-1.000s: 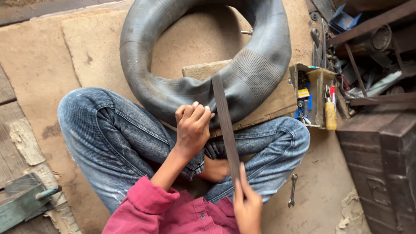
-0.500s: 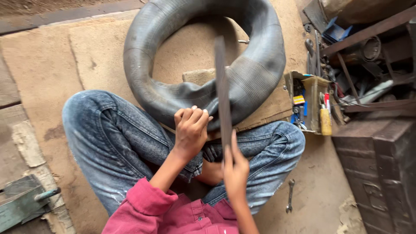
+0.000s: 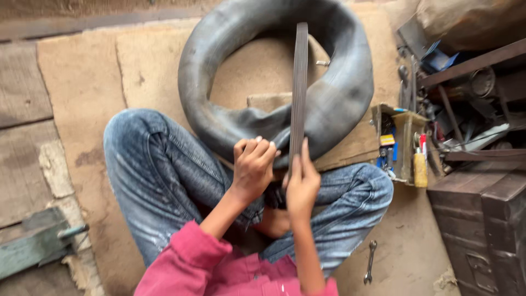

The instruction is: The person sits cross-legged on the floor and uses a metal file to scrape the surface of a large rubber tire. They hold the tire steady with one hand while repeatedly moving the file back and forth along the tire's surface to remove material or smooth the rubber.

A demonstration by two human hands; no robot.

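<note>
Tube (image 3: 339, 104) lies on floor vs our knees; left hand (image 3: 253, 167) fisted, pinning its near edge, right hand (image 3: 301, 183) clamps flat file (image 3: 299, 87) across it w/ fingers closed, for rasping.

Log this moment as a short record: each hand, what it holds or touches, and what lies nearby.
left hand: fist pressed on the inner tube, at the part lying over the lap
right hand: grips the lower end of a long flat file, blade pointing away across the tube
posture: seated cross-legged in jeans on the floor
nearby: spanner on the floor, open tool box at the right
</note>
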